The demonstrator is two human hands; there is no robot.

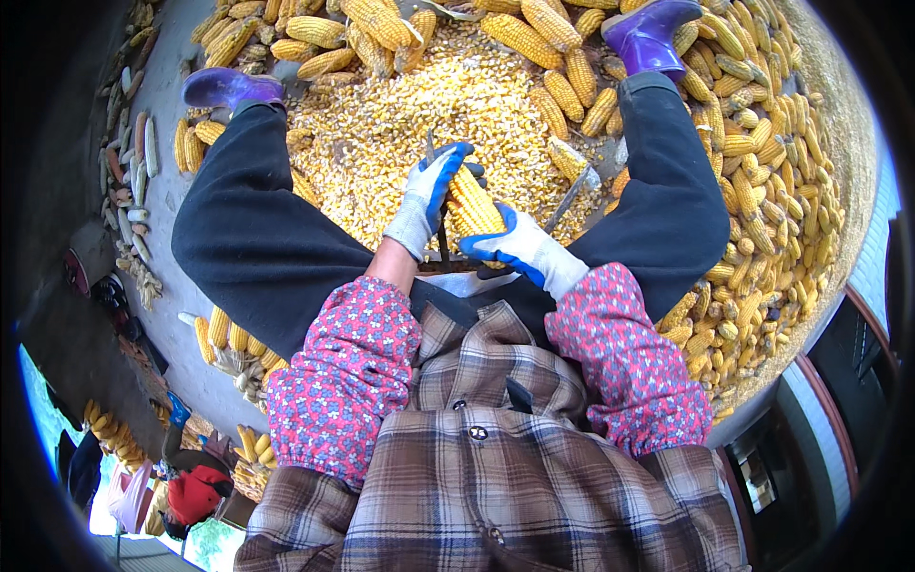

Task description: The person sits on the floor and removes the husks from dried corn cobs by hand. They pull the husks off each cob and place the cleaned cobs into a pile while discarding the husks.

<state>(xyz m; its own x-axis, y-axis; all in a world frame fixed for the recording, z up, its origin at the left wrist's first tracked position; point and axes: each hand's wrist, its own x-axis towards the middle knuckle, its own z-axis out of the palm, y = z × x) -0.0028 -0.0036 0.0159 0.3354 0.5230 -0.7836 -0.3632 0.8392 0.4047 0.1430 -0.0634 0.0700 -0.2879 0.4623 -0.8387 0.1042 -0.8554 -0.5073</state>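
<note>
An ear of yellow corn lies tilted between my two gloved hands, most of its kernels in place. My left hand, in a white glove with blue coating, grips the far end. Around the near end wraps my right hand, gloved the same way. Beside my left hand a dark, narrow metal bar shows below, and a thin pointed tip rises above; whether they are one piece is hidden. Loose corn kernels form a wide heap beneath and beyond my hands.
Whole ears are piled high at the right, with more ears beyond the kernels. A metal strip slants near my right knee. Stripped cobs lie at the far left. A person in red is at the lower left.
</note>
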